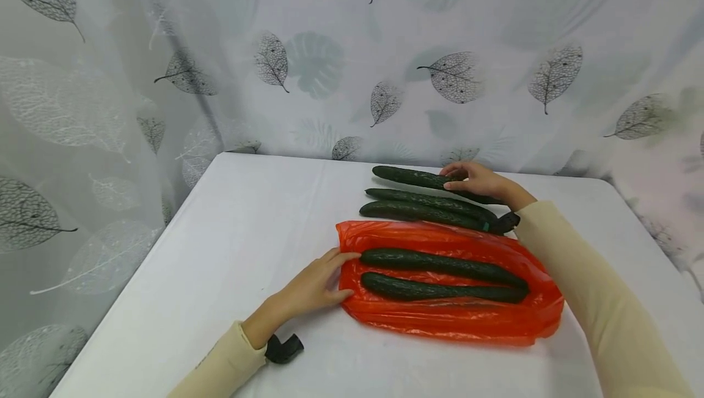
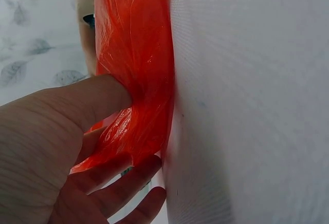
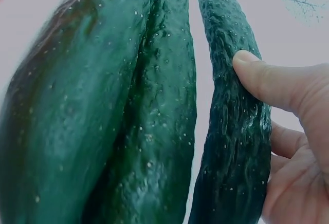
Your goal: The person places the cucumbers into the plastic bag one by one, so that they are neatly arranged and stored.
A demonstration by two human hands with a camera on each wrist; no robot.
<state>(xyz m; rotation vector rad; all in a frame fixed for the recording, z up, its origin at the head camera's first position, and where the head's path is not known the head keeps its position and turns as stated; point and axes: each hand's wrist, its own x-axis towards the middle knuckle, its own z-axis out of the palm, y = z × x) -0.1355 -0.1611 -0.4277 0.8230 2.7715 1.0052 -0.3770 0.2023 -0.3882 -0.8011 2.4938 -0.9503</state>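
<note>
A red plastic bag [image 1: 451,327] lies on the white table, with two dark green cucumbers, a rear one [image 1: 434,260] and a front one [image 1: 434,290], inside its outline. My left hand [image 1: 313,285] rests at the bag's left end, thumb and fingers spread apart and touching the red film. Behind the bag, my right hand [image 1: 478,179] grips the farthest cucumber [image 3: 231,111], thumb on one side and fingers on the other. Two more cucumbers [image 3: 164,111] lie side by side between that one and the bag.
The table [image 1: 231,214] reaches back to a leaf-patterned curtain [image 1: 330,55]. A black strap [image 1: 283,349] shows at the left wrist. My right sleeve [image 1: 583,288] passes over the bag's right end.
</note>
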